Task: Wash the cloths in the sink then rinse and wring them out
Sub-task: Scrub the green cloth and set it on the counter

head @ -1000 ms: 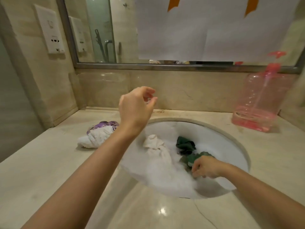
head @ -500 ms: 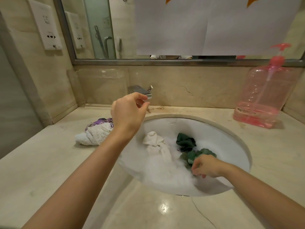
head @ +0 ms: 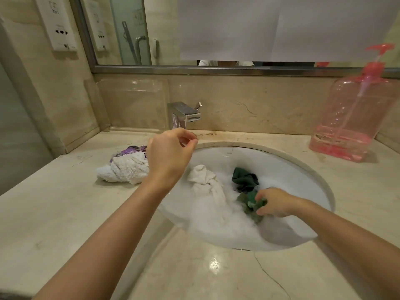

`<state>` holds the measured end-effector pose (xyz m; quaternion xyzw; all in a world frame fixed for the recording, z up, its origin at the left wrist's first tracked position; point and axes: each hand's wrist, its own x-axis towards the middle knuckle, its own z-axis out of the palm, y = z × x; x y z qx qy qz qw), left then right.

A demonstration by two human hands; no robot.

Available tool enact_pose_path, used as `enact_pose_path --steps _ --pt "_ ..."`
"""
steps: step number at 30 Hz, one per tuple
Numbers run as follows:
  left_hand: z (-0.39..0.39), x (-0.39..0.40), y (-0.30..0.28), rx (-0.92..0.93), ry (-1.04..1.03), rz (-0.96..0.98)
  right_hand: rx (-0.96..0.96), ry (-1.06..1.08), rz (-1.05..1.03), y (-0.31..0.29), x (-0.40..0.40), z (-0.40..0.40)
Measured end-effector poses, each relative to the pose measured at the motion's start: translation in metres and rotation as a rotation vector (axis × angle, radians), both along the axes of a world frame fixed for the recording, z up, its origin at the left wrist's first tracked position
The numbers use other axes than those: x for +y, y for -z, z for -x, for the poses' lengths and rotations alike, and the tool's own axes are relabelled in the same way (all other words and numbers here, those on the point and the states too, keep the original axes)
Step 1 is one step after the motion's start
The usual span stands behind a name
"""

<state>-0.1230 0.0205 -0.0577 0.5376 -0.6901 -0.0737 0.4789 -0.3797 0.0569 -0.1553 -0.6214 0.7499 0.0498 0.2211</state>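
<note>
The dark green crumpled cloth (head: 245,179) lies in the foamy white round sink (head: 303,169), right of a white twisted cloth (head: 205,180). The right hand (head: 273,202) pinches a green fold; the left hand (head: 168,154) hovers loosely curled, holding nothing, near the steel tap (head: 186,114). Suds hide the drain, so a cloth could block it, and lifting one-handed may drip onto the tabletop (head: 65,213).

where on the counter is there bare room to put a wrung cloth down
Bare counter in front of the sink, and between sink and pink pump bottle. The near left corner, before the white towel, is bare too. Crowded: the basin with white cloth, green cloth, right hand.
</note>
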Motion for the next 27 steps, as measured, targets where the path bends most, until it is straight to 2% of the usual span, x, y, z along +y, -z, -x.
enact_pose_path --steps 3,7,10,17,27 --pt "-0.001 -0.001 -0.001 -0.007 0.008 0.010 0.054 0.046 -0.038 -0.001 -0.009 0.000" --pt "-0.001 -0.005 0.001 -0.018 0.027 0.011 0.318 -0.029 -0.112 0.005 -0.016 -0.012" --pt "0.002 -0.008 0.006 -0.025 0.043 0.013 0.403 -0.036 -0.134 0.014 -0.020 -0.017" --pt "0.009 -0.015 0.010 -0.017 0.038 0.043 0.258 -0.016 -0.140 0.020 -0.021 -0.011" --pt "0.008 -0.010 0.011 0.001 0.029 0.089 0.263 -0.045 -0.139 0.022 -0.023 -0.011"
